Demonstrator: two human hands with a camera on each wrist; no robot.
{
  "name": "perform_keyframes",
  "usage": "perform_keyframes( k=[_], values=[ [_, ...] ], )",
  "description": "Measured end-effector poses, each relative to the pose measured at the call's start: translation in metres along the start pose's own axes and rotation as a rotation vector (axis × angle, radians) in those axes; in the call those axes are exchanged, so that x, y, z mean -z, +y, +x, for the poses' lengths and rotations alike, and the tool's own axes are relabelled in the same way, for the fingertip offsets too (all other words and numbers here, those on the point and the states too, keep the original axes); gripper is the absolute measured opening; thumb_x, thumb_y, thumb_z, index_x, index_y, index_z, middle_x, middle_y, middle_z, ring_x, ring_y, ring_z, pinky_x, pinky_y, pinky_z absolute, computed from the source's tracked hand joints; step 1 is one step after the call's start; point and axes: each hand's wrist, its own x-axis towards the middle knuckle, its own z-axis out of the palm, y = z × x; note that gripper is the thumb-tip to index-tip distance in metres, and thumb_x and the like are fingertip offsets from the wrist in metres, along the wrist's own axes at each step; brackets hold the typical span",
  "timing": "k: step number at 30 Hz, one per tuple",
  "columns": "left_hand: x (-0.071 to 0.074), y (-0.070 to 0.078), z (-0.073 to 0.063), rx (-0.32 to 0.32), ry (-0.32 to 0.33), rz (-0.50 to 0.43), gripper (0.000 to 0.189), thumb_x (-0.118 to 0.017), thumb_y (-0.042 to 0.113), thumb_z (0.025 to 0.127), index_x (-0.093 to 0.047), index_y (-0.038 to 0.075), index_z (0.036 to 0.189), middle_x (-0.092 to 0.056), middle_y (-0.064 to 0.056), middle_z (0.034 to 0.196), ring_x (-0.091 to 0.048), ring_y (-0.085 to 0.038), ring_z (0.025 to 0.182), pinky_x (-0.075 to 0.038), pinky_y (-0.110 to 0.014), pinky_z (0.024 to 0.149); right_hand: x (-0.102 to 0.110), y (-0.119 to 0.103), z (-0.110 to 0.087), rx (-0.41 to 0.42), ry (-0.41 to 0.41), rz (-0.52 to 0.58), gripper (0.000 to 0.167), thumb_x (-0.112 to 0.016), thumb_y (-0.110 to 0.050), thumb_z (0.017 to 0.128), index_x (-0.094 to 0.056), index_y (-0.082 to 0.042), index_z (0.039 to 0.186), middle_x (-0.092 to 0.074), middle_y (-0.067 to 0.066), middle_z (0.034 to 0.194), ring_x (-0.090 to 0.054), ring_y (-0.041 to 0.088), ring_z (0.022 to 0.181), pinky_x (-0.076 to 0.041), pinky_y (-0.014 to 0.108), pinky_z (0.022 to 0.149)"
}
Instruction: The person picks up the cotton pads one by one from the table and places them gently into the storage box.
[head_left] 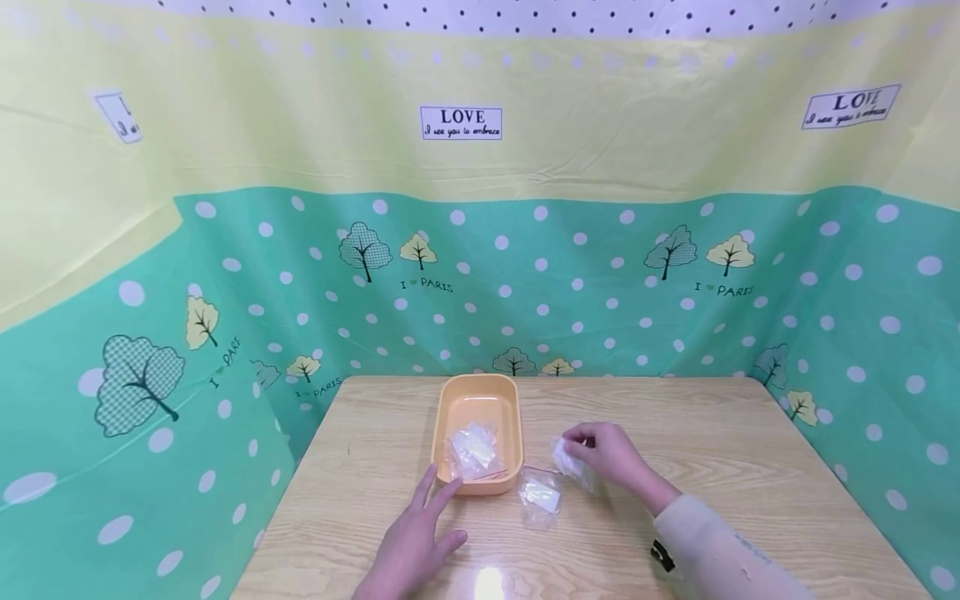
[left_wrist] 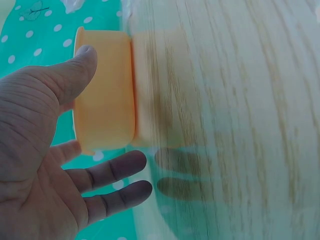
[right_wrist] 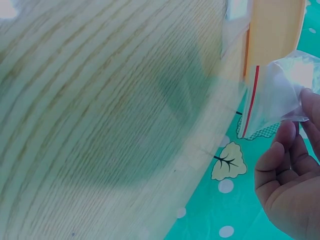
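Note:
My right hand (head_left: 611, 454) pinches a clear zip bag (head_left: 572, 468) holding something white, to the right of a peach-orange plastic bin (head_left: 491, 487). The right wrist view shows this bag's red seal strip (right_wrist: 251, 102) hanging toward the table, with thumb and fingertips at its other end. My left hand (head_left: 412, 533) is spread at the near-left corner of the bin, its fingertips right at the rim, palm facing the bin. Another clear bag with white content (head_left: 475, 450) lies inside the bin. One more such bag (head_left: 541, 497) lies on the table just right of the bin's near corner.
The bin stands on a light wood-grain table (head_left: 675, 417), toward its far edge. A green and yellow patterned curtain (head_left: 525, 292) hangs behind the table and along both sides. A black buckle-like piece (head_left: 662, 555) sits by the right sleeve (head_left: 712, 533).

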Motion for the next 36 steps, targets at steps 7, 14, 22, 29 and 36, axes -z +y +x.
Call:
perform_keyframes(
  k=[7,14,22,29,36],
  values=[
    [-0.0002,-0.0008,0.0012,-0.004,-0.002,-0.002,0.08,-0.083,0.042,0.092,-0.047,0.026,0.161,-0.022,-0.024,0.177,-0.065,-0.059,0.121,-0.06,-0.073,0.084,-0.0005,0.0007,0.0008,0.004,0.002,0.005,0.02,-0.079,-0.018,0.096,-0.081,-0.012,0.115,-0.078,-0.002,0.1,-0.065,0.01,0.088,-0.057,0.022,0.074],
    [-0.0002,-0.0018,0.0023,-0.016,0.003,-0.003,0.08,-0.083,0.042,0.092,-0.047,0.026,0.161,-0.023,-0.025,0.176,-0.066,-0.059,0.119,-0.061,-0.071,0.081,-0.0006,0.001,0.0032,-0.008,-0.002,0.04,0.02,-0.078,-0.017,0.097,-0.08,-0.01,0.115,-0.077,-0.002,0.095,-0.064,0.011,0.084,-0.057,0.021,0.069],
    [-0.002,-0.0047,0.0048,-0.005,0.0,-0.003,0.08,-0.083,0.042,0.092,-0.047,0.027,0.161,-0.022,-0.024,0.177,-0.066,-0.059,0.121,-0.06,-0.072,0.086,-0.0008,-0.0002,0.0041,0.011,0.004,0.045,0.019,-0.078,-0.017,0.097,-0.08,-0.008,0.114,-0.075,-0.003,0.09,-0.062,0.012,0.08,-0.054,0.021,0.066],
    [-0.0023,-0.0051,0.0046,0.003,-0.009,-0.007,0.08,-0.083,0.042,0.092,-0.046,0.026,0.162,-0.021,-0.024,0.177,-0.066,-0.059,0.121,-0.06,-0.072,0.085,-0.0007,-0.0008,0.0042,0.021,0.006,0.039,0.019,-0.078,-0.017,0.098,-0.08,-0.009,0.114,-0.075,-0.003,0.089,-0.061,0.011,0.08,-0.053,0.02,0.065],
    [-0.0034,-0.0056,0.0043,-0.004,-0.004,-0.01,0.08,-0.083,0.041,0.092,-0.047,0.027,0.161,-0.021,-0.024,0.177,-0.067,-0.058,0.118,-0.06,-0.072,0.082,-0.0012,-0.0018,0.0047,0.039,0.016,0.032,0.019,-0.077,-0.019,0.098,-0.08,-0.009,0.115,-0.074,-0.004,0.088,-0.06,0.01,0.079,-0.053,0.021,0.065]
  ],
)
